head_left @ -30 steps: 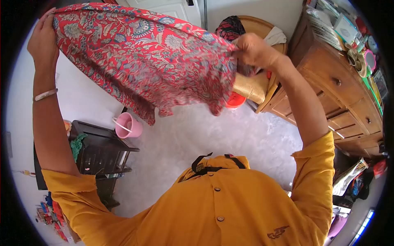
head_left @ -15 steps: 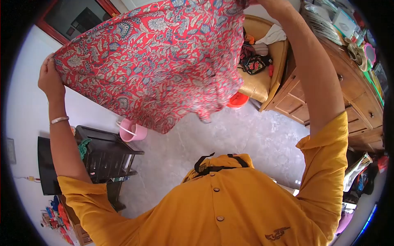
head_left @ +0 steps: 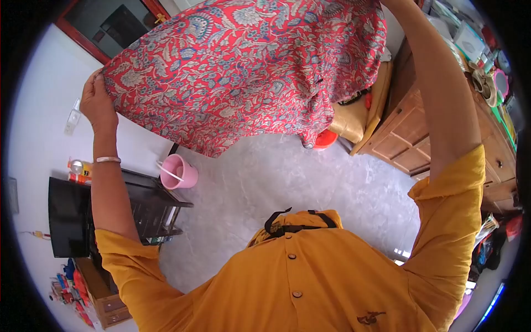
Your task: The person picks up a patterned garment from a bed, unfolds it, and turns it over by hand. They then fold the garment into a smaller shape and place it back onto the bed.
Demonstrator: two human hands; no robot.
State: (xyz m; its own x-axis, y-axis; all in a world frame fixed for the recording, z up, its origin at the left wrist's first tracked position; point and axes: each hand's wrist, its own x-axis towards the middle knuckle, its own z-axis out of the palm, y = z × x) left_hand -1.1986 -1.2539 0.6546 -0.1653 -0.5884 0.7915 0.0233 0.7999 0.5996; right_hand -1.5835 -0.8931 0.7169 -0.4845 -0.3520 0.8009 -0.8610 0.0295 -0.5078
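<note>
A large red floral cloth (head_left: 249, 72), patterned with pale and blue flowers and leaves, is stretched up in the air between my two hands. At its left corner my left hand (head_left: 98, 105), with a bangle at the wrist, is closed on the edge. My right hand (head_left: 394, 3) is raised at the upper right, mostly cut off by the top of the view; its fingers are hidden, but the cloth hangs from there. The lower edge falls in loose folds above the floor, and the top edge runs partly out of view.
A pink bucket (head_left: 179, 171) stands by a dark stand (head_left: 146, 207) on the left, near a black television (head_left: 69, 216). Behind the cloth are a cushioned chair (head_left: 349, 123) and a red basin (head_left: 325, 139). A cluttered wooden cabinet (head_left: 406, 130) lines the right side.
Both hands have moved to the right in view, taking the cloth along. The cloth is spread wider, its lower edge is higher, and it now covers more of the chair.
</note>
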